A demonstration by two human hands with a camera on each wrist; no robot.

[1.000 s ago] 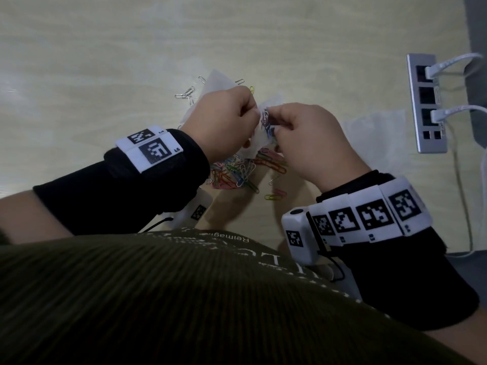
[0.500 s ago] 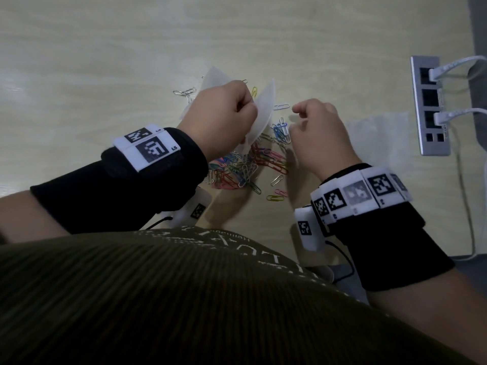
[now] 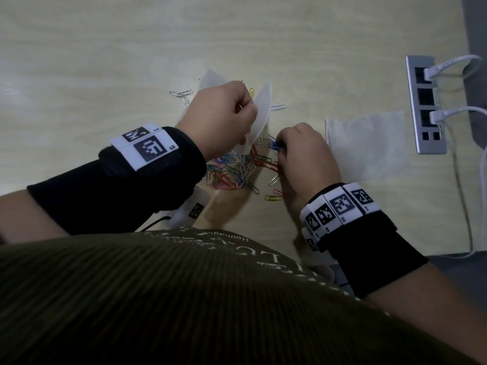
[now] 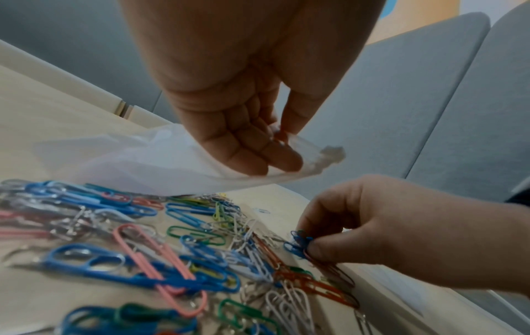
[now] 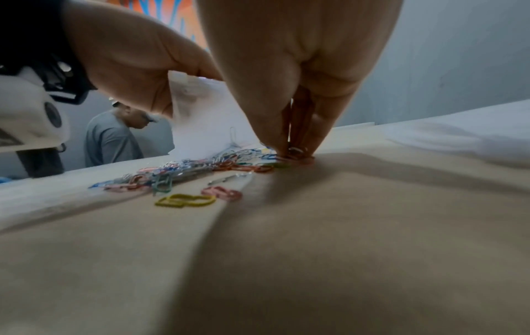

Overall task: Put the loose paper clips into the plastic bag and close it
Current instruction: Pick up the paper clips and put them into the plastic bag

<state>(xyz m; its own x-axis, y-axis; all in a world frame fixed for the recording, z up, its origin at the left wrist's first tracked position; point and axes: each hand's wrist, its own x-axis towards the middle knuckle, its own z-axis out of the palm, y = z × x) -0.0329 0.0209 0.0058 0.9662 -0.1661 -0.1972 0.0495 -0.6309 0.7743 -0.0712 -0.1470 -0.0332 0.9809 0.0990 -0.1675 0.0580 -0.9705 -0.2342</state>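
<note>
A heap of coloured paper clips [image 3: 234, 172] [image 4: 160, 256] [image 5: 183, 170] lies on the pale wooden table [image 3: 105, 61]. My left hand [image 3: 224, 117] [image 4: 258, 145] holds the translucent plastic bag [image 3: 261, 111] [image 4: 137, 165] [image 5: 200, 113] by its edge, lifted above the heap. My right hand [image 3: 303, 151] [image 4: 309, 247] [image 5: 295, 149] is down at the heap's right edge, its fingertips pinching a small bunch of blue clips [image 3: 274, 146] [image 4: 297, 243]. Single yellow [image 3: 272, 198] [image 5: 186, 200] and pink [image 5: 220, 192] clips lie nearer to me.
A white sheet [image 3: 369, 143] lies right of my right hand. A metal socket strip [image 3: 425, 104] with two white cables plugged in sits at the far right. Some silver clips [image 3: 181, 94] lie beyond the bag. A person [image 5: 114, 140] stands behind the table.
My right hand left the bag's mouth, dropped to the table and took hold of several blue clips at the heap. The left hand kept holding the bag up.
</note>
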